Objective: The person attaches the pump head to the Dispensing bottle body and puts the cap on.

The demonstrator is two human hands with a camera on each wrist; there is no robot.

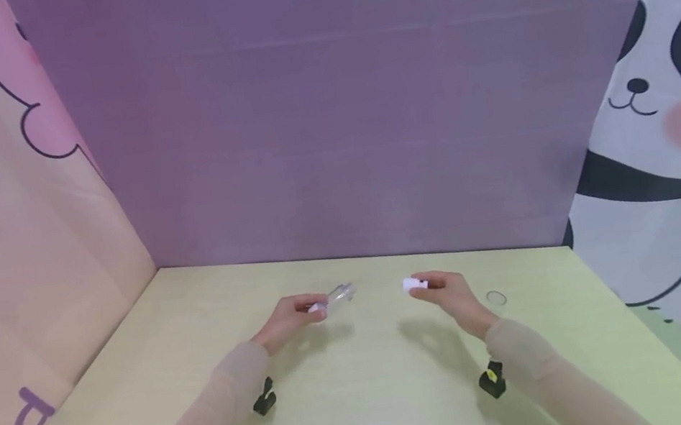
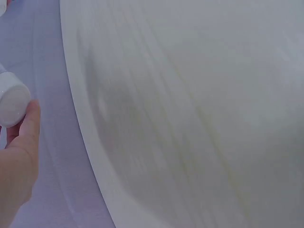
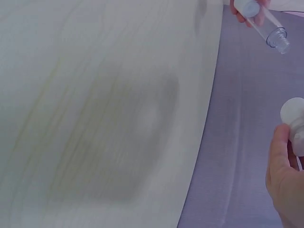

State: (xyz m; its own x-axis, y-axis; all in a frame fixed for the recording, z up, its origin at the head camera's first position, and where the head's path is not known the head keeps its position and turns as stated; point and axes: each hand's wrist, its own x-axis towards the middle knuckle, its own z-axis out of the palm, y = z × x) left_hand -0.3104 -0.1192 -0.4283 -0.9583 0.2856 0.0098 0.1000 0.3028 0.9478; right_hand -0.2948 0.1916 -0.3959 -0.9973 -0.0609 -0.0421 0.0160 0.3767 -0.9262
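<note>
Over the far part of the table, my left hand [image 1: 292,316] grips a clear bottle [image 1: 340,294] by its white base [image 2: 14,99]. In the right wrist view the bottle's threaded neck [image 3: 282,44] is bare and points away from the left hand. To the right, my right hand [image 1: 452,291] pinches a white cap-like piece [image 1: 414,284], which looks like a pump head in the right wrist view. A gap separates this piece from the bottle. Part of it is cut off at the right wrist view's edge.
A thin, clear round outline [image 1: 496,299] lies on the pale table [image 1: 366,397], right of my right hand; its kind is unclear. Purple cloth [image 1: 329,134] hangs behind the table's far edge. Printed cloth with a panda [image 1: 656,226] stands along the right side, pink printed cloth [image 1: 25,249] along the left.
</note>
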